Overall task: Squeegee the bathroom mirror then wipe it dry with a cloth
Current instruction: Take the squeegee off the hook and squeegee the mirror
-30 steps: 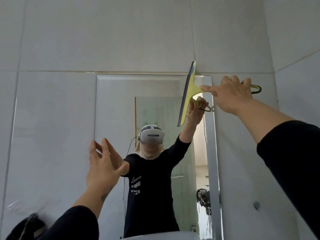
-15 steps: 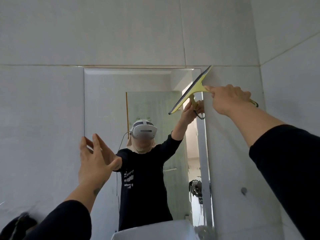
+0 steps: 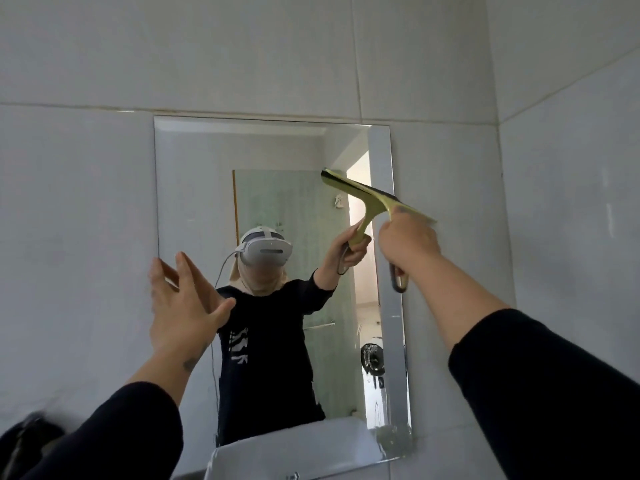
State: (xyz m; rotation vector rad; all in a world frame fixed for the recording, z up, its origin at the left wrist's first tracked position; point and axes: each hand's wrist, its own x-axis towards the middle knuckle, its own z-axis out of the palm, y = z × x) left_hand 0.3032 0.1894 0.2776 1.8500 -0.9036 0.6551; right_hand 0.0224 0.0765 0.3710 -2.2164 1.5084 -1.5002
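A rectangular frameless mirror (image 3: 194, 188) hangs on the grey tiled wall. My right hand (image 3: 408, 242) grips the handle of a yellow squeegee (image 3: 374, 197). Its black blade lies tilted against the glass in the mirror's right half, upper end to the left. My left hand (image 3: 181, 306) is raised in front of the mirror's left edge, fingers spread, holding nothing. No cloth is in view.
The mirror reflects a person in a black top with a headset, a glass door and an open doorway. A white basin rim (image 3: 294, 452) shows at the mirror's foot. A dark object (image 3: 24, 441) sits at the bottom left. A side wall (image 3: 571, 202) meets the tiles on the right.
The squeegee came down from the mirror's top right corner and turned from nearly upright to slanting across the glass. The view dropped and widened. My left hand stayed raised and open.
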